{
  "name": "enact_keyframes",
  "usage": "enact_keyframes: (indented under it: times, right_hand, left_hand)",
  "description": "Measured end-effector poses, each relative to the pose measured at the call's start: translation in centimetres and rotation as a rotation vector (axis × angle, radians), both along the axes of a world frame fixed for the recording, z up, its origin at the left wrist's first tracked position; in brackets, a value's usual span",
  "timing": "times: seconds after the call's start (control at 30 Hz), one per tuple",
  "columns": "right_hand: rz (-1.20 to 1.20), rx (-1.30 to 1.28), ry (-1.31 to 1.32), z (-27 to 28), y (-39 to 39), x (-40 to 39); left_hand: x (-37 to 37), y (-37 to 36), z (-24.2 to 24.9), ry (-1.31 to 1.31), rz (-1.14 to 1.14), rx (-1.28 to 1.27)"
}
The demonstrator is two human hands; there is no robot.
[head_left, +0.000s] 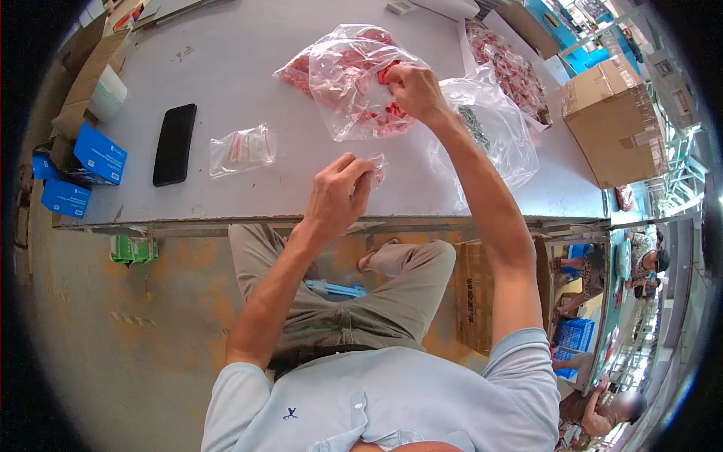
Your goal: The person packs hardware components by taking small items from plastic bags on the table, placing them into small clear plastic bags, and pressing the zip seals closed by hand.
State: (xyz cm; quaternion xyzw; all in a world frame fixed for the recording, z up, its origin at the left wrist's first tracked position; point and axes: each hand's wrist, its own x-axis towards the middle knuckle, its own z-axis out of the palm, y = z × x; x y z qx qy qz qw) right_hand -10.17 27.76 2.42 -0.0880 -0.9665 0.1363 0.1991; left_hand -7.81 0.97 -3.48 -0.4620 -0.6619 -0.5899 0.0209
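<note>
My left hand (341, 194) is closed near the table's front edge, pinching a small clear plastic bag (379, 170) that sticks out past the fingertips. Farther back, my right hand (419, 92) reaches into the mouth of a large clear bag (343, 83) full of small red pieces. Its fingers are pressed together at a bright red piece (388, 71); the exact kind of piece is too small to make out. More red pieces (395, 110) lie just below that hand. Under my right forearm stands another clear bag (506, 143) with small dark grey metallic parts inside.
A stack of small zip bags (242, 148) and a black phone (175, 145) lie to the left. Blue boxes (94, 158) stand at the left edge. A tray of wrapped red items (508, 68) and a cardboard box (614, 120) are at right. People sit farther right.
</note>
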Motion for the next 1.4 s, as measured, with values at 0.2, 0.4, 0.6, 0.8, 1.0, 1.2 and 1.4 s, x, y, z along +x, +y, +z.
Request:
enact_keyframes:
  times: [0.2,0.4,0.6,0.8,1.0,1.2,1.4]
  right_hand:
    - [-0.172,0.285,-0.224,-3.7,2.4,-5.3]
    - [-0.058,0.098,-0.087,-3.3,0.6,-2.2]
    - [0.150,-0.444,0.081,1.8,-6.0,6.8]
    - [0.119,-0.571,-0.115,2.7,-9.2,10.3]
    - [0.061,-0.385,-0.161,1.8,-10.3,9.7]
    - [0.066,-0.530,0.038,0.4,-8.3,10.9]
    - [0.131,-0.753,-0.074,-1.4,-8.7,12.3]
  left_hand:
    - [0.0,0.2,-0.2,0.009,0.025,-0.024]
    - [-0.1,-0.1,0.1,-0.003,0.016,-0.059]
    - [-0.1,0.1,-0.6,0.051,0.049,-0.038]
    - [0.2,0.2,-0.7,0.123,0.062,-0.014]
    - [0.5,0.1,-0.6,0.229,0.047,-0.009]
    - [-0.4,0.0,0.1,-0.197,-0.070,0.083]
    - [-0.9,-0.1,-0.6,-0.366,-0.170,0.099]
